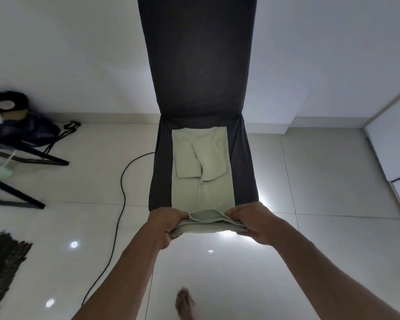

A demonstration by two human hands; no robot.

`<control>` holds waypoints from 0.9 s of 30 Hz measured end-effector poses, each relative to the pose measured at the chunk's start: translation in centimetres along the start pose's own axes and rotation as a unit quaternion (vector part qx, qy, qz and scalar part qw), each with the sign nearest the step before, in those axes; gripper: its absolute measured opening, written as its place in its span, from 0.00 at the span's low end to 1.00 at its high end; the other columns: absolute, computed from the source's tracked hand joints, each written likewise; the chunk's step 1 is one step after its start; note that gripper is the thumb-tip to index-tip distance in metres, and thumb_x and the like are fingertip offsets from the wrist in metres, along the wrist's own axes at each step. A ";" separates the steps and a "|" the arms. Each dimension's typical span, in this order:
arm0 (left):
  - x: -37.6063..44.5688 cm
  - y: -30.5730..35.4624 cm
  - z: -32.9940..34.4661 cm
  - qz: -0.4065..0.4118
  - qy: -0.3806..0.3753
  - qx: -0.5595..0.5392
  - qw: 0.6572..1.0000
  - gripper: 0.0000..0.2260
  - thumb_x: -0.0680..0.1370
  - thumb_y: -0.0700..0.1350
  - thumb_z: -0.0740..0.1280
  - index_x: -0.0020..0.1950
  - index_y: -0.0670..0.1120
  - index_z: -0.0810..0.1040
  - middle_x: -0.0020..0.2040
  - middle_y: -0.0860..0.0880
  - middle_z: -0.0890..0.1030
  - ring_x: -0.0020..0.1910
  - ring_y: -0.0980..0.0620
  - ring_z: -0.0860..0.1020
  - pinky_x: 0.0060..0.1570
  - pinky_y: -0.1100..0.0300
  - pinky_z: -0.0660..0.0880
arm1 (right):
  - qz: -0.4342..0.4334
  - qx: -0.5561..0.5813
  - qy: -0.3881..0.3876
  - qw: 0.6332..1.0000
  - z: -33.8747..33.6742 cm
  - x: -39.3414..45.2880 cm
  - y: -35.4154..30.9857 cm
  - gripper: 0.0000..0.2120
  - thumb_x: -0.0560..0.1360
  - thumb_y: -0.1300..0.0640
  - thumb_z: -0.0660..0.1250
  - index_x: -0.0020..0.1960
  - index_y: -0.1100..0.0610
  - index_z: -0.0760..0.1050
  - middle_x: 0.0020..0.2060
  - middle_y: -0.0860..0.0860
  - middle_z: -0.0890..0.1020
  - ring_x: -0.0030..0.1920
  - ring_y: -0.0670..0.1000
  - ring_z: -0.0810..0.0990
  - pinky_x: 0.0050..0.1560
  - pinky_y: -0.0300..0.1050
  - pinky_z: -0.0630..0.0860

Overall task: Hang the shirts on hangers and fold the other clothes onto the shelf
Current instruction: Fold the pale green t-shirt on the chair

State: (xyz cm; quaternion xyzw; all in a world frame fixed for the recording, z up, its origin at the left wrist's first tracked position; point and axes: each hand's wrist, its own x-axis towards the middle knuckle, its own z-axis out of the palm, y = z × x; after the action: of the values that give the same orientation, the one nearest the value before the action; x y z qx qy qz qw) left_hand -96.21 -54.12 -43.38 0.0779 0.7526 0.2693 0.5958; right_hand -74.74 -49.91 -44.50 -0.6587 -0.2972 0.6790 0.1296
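At the far left, a dark bag (23,128) is sitting on a black-legged stand (32,158), and the picture edge is cutting both off. Something dark and feathery (5,257) is lying lower down — it is too blurry to name. A black cord (123,192) is snaking over the shiny tile floor (333,181).

The left hand (165,224) is curling tight around the near left corner of a pale green piece of clothing (201,181). Its fingers are tucking under the cloth, so they are hiding from view. The clothing is lying flat on the seat of a dark grey chair (196,65), already folded into a long strip, and its near end is hanging off the front edge of the seat. What kind of clothing it is — that is hard to tell.

The right hand (252,221) is gripping the near right corner the same way, fingers closing around the bunched edge. A bare foot (184,303) is showing blurry at the bottom. At the far right, a white cabinet (393,139) is getting cut off.
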 end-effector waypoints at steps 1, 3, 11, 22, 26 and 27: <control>0.7 1.7 0.2 -0.007 -0.003 -0.001 1.000 0.09 0.72 0.33 0.74 0.50 0.35 0.79 0.48 0.38 0.80 0.41 0.47 0.77 0.34 0.57 0.77 | 0.001 0.003 0.002 1.000 0.0 1.0 -1.7 0.08 0.73 0.66 0.73 0.52 0.67 0.83 0.47 0.60 0.85 0.40 0.53 0.83 0.34 0.41 0.81; 2.5 4.7 0.6 -0.012 0.003 -0.004 1.000 0.07 0.72 0.33 0.74 0.48 0.35 0.79 0.47 0.38 0.80 0.41 0.46 0.78 0.36 0.56 0.78 | 0.008 0.007 0.002 1.000 0.0 2.8 -4.8 0.08 0.73 0.66 0.74 0.51 0.68 0.83 0.44 0.60 0.84 0.38 0.52 0.83 0.40 0.44 0.83; 12.9 16.8 2.0 -0.029 0.005 0.016 0.999 0.09 0.71 0.35 0.76 0.49 0.36 0.81 0.48 0.38 0.82 0.39 0.48 0.80 0.23 0.61 0.76 | 0.056 0.010 -0.004 0.998 -0.1 12.6 -16.1 0.05 0.74 0.67 0.73 0.48 0.68 0.84 0.43 0.60 0.84 0.36 0.51 0.85 0.35 0.41 0.82; 23.8 26.0 4.6 -0.070 0.013 0.045 0.996 0.12 0.70 0.33 0.76 0.52 0.36 0.80 0.42 0.40 0.81 0.35 0.49 0.80 0.21 0.63 0.76 | 0.127 0.048 -0.005 0.991 -0.1 26.0 -23.1 0.06 0.77 0.69 0.68 0.53 0.69 0.80 0.54 0.61 0.83 0.44 0.53 0.86 0.44 0.46 0.85; 26.2 27.1 5.1 -0.081 0.022 0.053 0.995 0.18 0.70 0.34 0.77 0.58 0.37 0.79 0.49 0.40 0.81 0.40 0.48 0.81 0.22 0.61 0.77 | 0.146 0.057 -0.019 0.988 0.0 28.6 -23.9 0.06 0.78 0.70 0.64 0.53 0.69 0.79 0.48 0.61 0.83 0.39 0.52 0.84 0.43 0.46 0.84; 26.8 27.3 5.2 -0.084 0.023 0.053 0.995 0.20 0.70 0.34 0.77 0.60 0.38 0.79 0.50 0.40 0.80 0.42 0.47 0.81 0.22 0.60 0.78 | 0.147 0.057 -0.021 0.987 0.1 29.1 -24.1 0.06 0.79 0.70 0.64 0.53 0.69 0.79 0.46 0.61 0.83 0.37 0.52 0.84 0.43 0.46 0.84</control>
State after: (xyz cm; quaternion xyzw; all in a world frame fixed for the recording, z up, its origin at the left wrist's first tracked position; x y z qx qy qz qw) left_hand -104.29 -17.76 -53.42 0.0394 0.7831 0.1797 0.5941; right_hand -82.89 -14.40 -54.45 -0.6723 -0.1604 0.7203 0.0590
